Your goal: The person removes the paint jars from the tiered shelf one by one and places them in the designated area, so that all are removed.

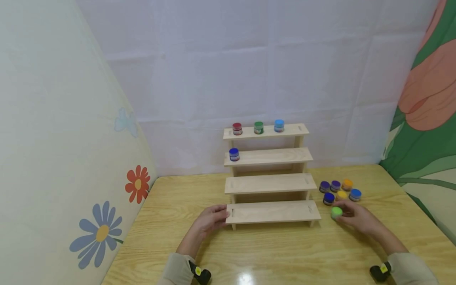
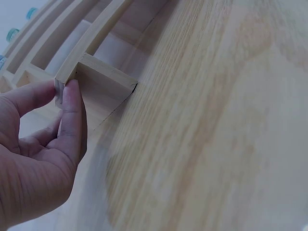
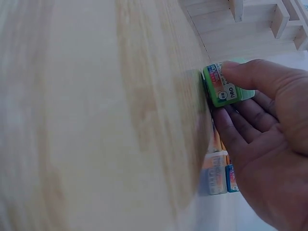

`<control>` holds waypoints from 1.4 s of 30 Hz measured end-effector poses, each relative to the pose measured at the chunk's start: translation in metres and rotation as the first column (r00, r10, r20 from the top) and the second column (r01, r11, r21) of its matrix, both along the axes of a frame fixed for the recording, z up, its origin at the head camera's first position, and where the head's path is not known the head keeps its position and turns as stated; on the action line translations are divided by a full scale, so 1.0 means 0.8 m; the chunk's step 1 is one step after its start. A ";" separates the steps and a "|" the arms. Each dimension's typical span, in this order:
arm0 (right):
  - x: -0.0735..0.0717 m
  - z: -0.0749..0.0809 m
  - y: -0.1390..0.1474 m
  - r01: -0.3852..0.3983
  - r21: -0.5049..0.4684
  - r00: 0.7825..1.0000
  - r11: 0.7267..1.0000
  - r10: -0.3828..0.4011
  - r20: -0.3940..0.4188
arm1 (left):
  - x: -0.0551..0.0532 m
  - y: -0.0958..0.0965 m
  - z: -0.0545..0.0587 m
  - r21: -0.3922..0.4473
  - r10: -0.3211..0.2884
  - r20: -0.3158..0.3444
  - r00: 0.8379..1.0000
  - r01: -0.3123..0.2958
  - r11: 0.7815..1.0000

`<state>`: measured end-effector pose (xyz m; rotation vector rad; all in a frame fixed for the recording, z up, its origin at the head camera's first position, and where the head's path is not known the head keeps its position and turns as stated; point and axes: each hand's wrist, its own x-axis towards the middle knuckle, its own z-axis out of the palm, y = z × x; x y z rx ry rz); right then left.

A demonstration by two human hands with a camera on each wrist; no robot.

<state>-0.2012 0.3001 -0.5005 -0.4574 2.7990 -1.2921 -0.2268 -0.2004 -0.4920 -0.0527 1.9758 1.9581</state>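
A four-step wooden shelf stand (image 1: 272,212) sits on the table. At the left end of its lowest board is my left hand (image 1: 209,221), pinching the board's corner (image 2: 59,91) between thumb and fingers. To the right of the stand, my right hand (image 1: 361,218) holds a small paint jar with a light green lid (image 1: 336,212), thumb on one side and fingers on the other. The right wrist view shows the jar's printed label (image 3: 222,86) and its green lid close to the tabletop.
Red (image 1: 237,129), green (image 1: 258,128) and light blue (image 1: 279,126) jars stand on the top step. A dark blue jar (image 1: 234,154) is at the left of the step below. Behind my right hand, several purple, blue, orange and yellow jars (image 1: 335,186) cluster on the table (image 1: 270,253).
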 end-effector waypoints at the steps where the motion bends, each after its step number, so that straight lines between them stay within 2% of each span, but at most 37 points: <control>1: 0.000 0.000 0.000 -0.004 -0.003 1.000 1.000 0.004 -0.001 | 0.000 0.000 0.000 0.001 0.001 0.000 1.000 -0.001 1.000; 5: -0.001 0.001 0.002 -0.016 -0.022 1.000 1.000 0.016 0.001 | -0.001 0.000 0.000 0.004 0.000 -0.002 1.000 0.000 1.000; 10: -0.001 0.009 0.001 0.008 0.009 1.000 1.000 -0.008 0.016 | 0.000 0.001 0.001 0.002 0.003 -0.001 1.000 -0.003 1.000; 12: -0.001 0.017 0.000 0.007 0.010 1.000 1.000 -0.007 -0.016 | 0.001 0.001 0.002 0.000 0.004 0.000 1.000 -0.004 1.000; 17: -0.001 0.044 -0.004 -0.051 -0.071 0.986 0.996 0.039 -0.161 | 0.003 0.001 0.002 -0.003 0.002 0.001 1.000 -0.002 1.000; 20: -0.004 0.067 -0.013 -0.078 -0.101 0.976 0.992 0.056 -0.210 | 0.003 0.001 0.001 -0.008 0.002 -0.001 1.000 -0.002 1.000; 25: -0.014 0.103 -0.032 -0.069 -0.085 0.977 0.994 0.050 -0.206 | 0.002 0.001 0.000 -0.013 0.009 -0.004 1.000 -0.009 1.000; 29: -0.022 0.124 -0.052 -0.083 -0.077 0.976 0.994 0.066 -0.208 | 0.001 0.001 0.000 -0.019 0.014 -0.007 1.000 -0.014 1.000; 36: -0.040 0.150 -0.094 -0.165 -0.130 0.955 0.978 0.125 -0.270 | 0.001 0.001 0.001 -0.024 0.021 -0.002 1.000 -0.021 1.000; 42: -0.059 0.165 -0.127 -0.181 -0.139 0.956 0.973 0.141 -0.259 | 0.002 0.001 0.001 -0.024 0.011 -0.005 1.000 -0.011 1.000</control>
